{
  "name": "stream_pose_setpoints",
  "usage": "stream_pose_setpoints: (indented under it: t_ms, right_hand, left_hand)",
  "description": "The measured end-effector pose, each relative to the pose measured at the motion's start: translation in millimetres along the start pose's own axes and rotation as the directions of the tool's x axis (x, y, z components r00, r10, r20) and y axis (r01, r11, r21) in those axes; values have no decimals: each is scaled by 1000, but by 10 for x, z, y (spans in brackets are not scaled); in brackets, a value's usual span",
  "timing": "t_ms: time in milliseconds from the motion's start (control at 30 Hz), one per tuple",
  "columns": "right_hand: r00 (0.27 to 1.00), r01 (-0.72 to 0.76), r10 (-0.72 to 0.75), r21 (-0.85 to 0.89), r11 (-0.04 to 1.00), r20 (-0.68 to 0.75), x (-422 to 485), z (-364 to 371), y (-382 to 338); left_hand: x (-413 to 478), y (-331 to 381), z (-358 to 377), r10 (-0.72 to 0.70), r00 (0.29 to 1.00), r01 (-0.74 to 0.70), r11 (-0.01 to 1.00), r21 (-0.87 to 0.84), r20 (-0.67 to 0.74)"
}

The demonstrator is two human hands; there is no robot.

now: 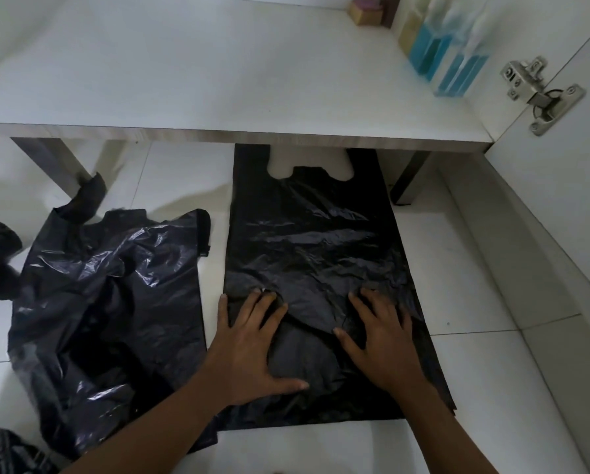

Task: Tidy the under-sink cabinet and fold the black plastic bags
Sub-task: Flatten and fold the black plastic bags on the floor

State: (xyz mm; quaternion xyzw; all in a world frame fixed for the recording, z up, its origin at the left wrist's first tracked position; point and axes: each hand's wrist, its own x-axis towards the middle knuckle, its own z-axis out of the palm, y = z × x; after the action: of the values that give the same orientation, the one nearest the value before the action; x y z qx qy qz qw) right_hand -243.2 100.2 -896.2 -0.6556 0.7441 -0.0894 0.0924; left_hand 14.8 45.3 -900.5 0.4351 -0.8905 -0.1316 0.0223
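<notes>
Flat black plastic bag: left hand, right hand pressing it, fingers spread, nothing gripped. Risk: slick film slides on floor tile, wrinkling.

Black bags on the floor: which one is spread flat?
The right-hand bag, pressed flat under the left hand and right hand. The other bags, to its left, lie crumpled.

Black plastic carrier bags: one flat, 6 o'clock; three crumpled, 8 o'clock. Clear blue-liquid bottles: two, 1 o'clock.
</notes>
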Motion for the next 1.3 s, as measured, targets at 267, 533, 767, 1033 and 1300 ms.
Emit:
stream_pose_setpoints:
  t_ms: [267,533,767,1033,1300]
  right_hand:
    - [999,20,-19,-38,999,35,-22,31,95]
    - [989,129,-125,-40,991,85,-168,221,-576]
    - [966,-240,245,-77,968,79,-133,-62,471]
    - [962,-274,269,123,954,51,-90,-290,544]
    - [972,88,-61,110,990,-226,826,-366,-187]
  left_hand:
    - [-113,76,0,-11,996,11,1000,4,92]
    - [-109,90,-20,4,996,-4,1000,1,84]
    - [-102,93,-51,-12,991,14,1000,-14,132]
    - [77,134,-405,-153,959,209,952,-225,240]
    - [989,-57,-425,-210,937,176,974,-143,-280]
